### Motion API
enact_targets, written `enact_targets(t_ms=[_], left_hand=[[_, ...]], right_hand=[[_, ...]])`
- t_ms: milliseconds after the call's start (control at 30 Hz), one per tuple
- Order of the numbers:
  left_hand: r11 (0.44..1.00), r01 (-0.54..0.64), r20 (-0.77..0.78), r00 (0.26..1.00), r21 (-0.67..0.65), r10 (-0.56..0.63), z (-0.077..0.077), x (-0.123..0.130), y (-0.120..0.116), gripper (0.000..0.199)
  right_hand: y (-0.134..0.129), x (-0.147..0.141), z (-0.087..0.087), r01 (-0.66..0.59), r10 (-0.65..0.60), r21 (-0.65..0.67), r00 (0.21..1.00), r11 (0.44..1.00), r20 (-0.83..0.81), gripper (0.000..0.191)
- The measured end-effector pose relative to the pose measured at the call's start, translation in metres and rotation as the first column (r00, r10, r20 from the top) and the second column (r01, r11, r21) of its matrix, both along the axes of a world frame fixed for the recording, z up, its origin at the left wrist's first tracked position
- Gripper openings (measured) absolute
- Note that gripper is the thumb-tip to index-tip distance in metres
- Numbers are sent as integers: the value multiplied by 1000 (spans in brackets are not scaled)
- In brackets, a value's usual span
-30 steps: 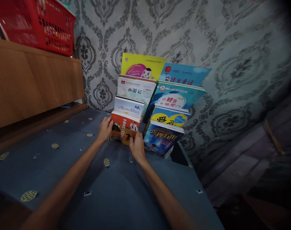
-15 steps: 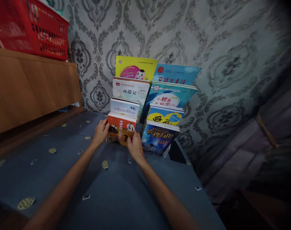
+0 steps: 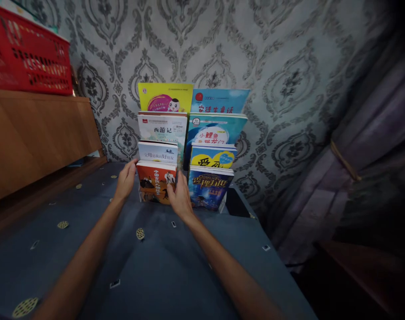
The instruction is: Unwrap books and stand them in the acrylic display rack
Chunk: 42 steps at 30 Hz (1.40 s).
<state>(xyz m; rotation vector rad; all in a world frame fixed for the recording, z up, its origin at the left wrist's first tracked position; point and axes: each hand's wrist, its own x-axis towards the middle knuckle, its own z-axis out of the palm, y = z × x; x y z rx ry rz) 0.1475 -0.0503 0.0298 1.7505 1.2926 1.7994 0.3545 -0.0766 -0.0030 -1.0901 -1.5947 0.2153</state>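
Note:
My left hand (image 3: pixel 126 178) has its fingertips at the upper left edge of a red-orange book (image 3: pixel 155 178) with figures on its cover. On the right side of that book, my right hand (image 3: pixel 180 195) lays its thumb over the front cover, its fingers along the edge. Between the two hands the book stands upright at the front of a stepped row. Behind it rise a pale blue book (image 3: pixel 157 151), a white book (image 3: pixel 162 126) and a yellow-green book (image 3: pixel 165 91). Beside it stands a dark blue book (image 3: pixel 209 189). The stand under the books is mostly hidden.
Behind the dark blue book are a yellow-and-blue book (image 3: pixel 212 158), a teal book (image 3: pixel 218 126) and a light blue book (image 3: pixel 222 98). A red basket (image 3: pixel 38 53) sits on a wooden cabinet (image 3: pixel 42 129) at left. Patterned wall behind; a curtain (image 3: pixel 322 195) hangs right.
The view has turned a little to the right, so books, basket and cabinet sit further left in the picture. Both hands stay at the sides of the red-orange book.

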Motion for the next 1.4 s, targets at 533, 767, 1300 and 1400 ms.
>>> enact_targets(t_ms=[533,767,1300,1400], left_hand=[[993,114,-13,993,31,-114,27,17,12,60],[997,-24,-81,996,67,30,27,17,0,55],[934,322,-574,799,155,-180,-11,154,-92,38],[923,370,-617,753,109,-229,-39,159,-95,36]], right_hand=[[18,-11,32,-21,24,38,997,999,-71,70],[0,-6,36,-13,13,46,1000,999,1,73],[-63,132,14,241,-257,321,966,916,9,36],[-66,139,-4,239,-261,327,965,914,25,33]])
